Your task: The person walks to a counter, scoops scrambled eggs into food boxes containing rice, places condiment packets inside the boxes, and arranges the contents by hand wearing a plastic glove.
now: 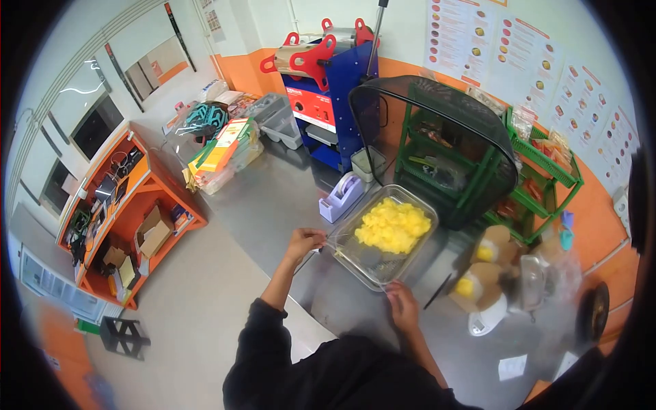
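A clear shallow tray [374, 280] lies on the metal counter, with a heap of yellow pieces [393, 225] in it that look like cut fruit. A grey round patch [370, 256] shows near the heap's front edge. At the tray's left corner my left hand [307, 244] has its fingers pinched together, close to something thin and see-through. My right hand [403, 305] is at the near corner of the tray, fingertips drawn together by the rim. What either hand pinches is too small to make out.
A lilac tape dispenser [342, 198] stands left of the tray. Behind are a blue and red machine [328, 96] and a dark mesh cover [437, 102] over green racks. To the right are a white scale [488, 316], brown round packs [478, 280] and a dark stick [437, 292].
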### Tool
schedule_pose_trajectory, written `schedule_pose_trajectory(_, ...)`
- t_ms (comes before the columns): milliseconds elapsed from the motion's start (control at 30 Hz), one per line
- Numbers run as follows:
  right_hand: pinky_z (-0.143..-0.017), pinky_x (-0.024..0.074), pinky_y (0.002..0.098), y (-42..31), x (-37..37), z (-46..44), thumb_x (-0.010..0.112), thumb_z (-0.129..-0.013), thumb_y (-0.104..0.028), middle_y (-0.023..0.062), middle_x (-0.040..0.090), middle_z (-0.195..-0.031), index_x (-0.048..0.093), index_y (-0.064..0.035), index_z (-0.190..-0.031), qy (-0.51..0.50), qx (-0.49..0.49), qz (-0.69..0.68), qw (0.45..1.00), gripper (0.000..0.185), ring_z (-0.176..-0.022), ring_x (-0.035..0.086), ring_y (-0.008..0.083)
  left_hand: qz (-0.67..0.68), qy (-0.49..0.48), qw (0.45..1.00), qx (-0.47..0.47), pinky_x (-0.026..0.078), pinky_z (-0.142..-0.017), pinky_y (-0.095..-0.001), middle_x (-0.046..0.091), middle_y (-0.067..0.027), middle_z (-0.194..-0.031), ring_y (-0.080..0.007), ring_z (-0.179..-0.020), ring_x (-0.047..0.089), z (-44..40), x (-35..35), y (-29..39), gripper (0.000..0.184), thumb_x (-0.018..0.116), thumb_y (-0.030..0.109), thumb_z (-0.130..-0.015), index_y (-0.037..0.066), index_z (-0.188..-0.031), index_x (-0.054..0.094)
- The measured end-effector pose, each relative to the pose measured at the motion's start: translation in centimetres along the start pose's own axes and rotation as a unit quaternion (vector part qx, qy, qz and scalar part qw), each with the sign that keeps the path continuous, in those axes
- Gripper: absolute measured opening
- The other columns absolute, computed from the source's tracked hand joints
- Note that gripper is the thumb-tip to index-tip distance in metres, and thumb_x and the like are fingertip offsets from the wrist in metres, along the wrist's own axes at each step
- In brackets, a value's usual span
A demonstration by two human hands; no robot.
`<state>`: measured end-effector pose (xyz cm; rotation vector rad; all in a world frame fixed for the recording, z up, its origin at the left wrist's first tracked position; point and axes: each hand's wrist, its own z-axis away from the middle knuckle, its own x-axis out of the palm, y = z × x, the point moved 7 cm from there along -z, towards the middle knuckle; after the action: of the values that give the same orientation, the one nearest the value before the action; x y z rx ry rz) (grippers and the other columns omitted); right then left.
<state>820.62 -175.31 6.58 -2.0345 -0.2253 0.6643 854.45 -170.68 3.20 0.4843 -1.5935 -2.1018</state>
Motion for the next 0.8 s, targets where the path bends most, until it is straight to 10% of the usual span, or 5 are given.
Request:
schedule_pose_trajectory(200,-0.093,0.0455,0.0386,0.2,0.2,0.2,0.062,-0.082,-0.001,0.0118,0.065,-0.101,0.060,-0.0016,-0.083,0.001,-0.006,0.005,1.000,0.003,-0.110,0.058,0.0313,0.120,0.027,0.992,0.026,0.054,-0.074,-0.0261,0.065,-0.0091,-0.088,-0.0160,-0.080,0.064,0.1,-1.6,-2.1,0.011,0.063,-0.002,-0.081,-0.001,-0.092,0.066)
schedule_pose_trajectory(700,-0.079,0.0467,0.0362,2.8,1.0,0.9,0.067,-0.079,-0.006,0.0099,0.063,-0.087,0.065,-0.0034,-0.082,0.059,-0.060,0.129,0.988,0.004,-0.096,0.059,0.0295,-0.309,0.091,0.913,0.251,0.050,-0.069,-0.0275,0.066,-0.0077,-0.087,-0.0180,-0.073,0.064,-1.6,2.5,-1.8,0.022,0.057,-0.006,-0.080,0.006,-0.095,0.067)
schedule_pose_trajectory(800,-0.074,0.0473,0.0334,5.3,1.7,1.6,0.064,-0.083,-0.006,0.0085,0.063,-0.083,0.065,-0.0016,-0.081,0.059,0.086,0.051,0.993,0.005,-0.088,0.060,0.0237,-0.372,0.079,0.874,0.303,0.051,-0.071,-0.0312,0.064,-0.0111,-0.086,-0.0248,-0.076,0.064,-0.8,3.2,-0.8,0.027,0.057,-0.007,-0.076,0.006,-0.098,0.066)
